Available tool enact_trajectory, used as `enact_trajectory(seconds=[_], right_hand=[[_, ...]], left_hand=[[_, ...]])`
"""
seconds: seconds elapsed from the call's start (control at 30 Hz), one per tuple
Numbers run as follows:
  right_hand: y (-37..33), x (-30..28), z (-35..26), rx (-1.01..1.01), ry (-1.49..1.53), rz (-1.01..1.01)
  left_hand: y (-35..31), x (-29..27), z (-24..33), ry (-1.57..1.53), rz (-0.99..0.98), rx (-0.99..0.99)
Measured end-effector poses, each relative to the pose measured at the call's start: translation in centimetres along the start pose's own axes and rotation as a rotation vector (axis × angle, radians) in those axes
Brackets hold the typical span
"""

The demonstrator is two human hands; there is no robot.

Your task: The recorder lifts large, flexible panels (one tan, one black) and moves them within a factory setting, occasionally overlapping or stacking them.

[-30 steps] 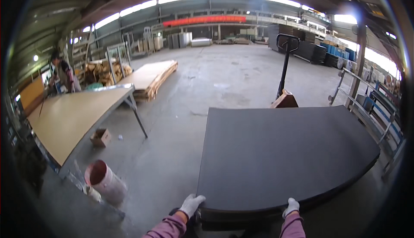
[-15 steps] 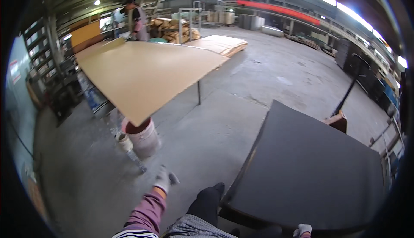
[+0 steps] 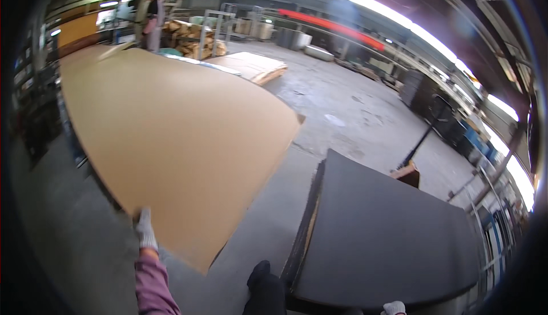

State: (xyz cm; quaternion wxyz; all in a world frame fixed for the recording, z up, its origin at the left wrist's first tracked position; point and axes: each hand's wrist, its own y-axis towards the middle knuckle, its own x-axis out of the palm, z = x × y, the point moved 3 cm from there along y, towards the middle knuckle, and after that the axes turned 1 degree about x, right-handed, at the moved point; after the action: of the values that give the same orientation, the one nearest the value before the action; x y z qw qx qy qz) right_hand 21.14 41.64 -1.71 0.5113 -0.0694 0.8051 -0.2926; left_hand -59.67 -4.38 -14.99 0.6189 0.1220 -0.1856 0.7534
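Note:
A large tan sheet (image 3: pixel 188 138), smooth and flat like board, stretches from the far left toward me. My left hand (image 3: pixel 146 229), in a pale knit glove, is at its near left edge, fingers closed over the border. On the right lies a stack of black sheets (image 3: pixel 388 229), its layered left side showing. At the stack's near edge my right hand (image 3: pixel 394 308), also gloved, shows only in part at the picture's bottom. Its fingers look curled; whatever they hold, if anything, is hidden.
A co-worker (image 3: pixel 153 21) stands beyond the tan sheet's far end. Behind it are a low stack of pale sheets (image 3: pixel 251 64) and a pile of brown bundles (image 3: pixel 191 38). A pallet jack handle (image 3: pixel 422 141) rises past the black stack, with metal railings (image 3: pixel 491 246) at right.
The tan sheet now reaches much nearer to me and hides the bucket under its corner. My left hand has gone from free above the floor to the sheet's edge. My right hand stays by the black stack.

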Motion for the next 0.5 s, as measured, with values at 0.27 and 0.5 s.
enact_trajectory(seconds=[0.27, 0.5], right_hand=[[-0.1, 1.3, 3.8, 0.187, -0.438, -0.103], [-3.5, 0.1, 0.1, 0.194, -0.357, -0.113]], left_hand=[[-4.9, -13.8, -18.6, 0.331, 0.112, -0.027], [-3.5, -16.4, -12.3, 0.553, 0.187, -0.164]])
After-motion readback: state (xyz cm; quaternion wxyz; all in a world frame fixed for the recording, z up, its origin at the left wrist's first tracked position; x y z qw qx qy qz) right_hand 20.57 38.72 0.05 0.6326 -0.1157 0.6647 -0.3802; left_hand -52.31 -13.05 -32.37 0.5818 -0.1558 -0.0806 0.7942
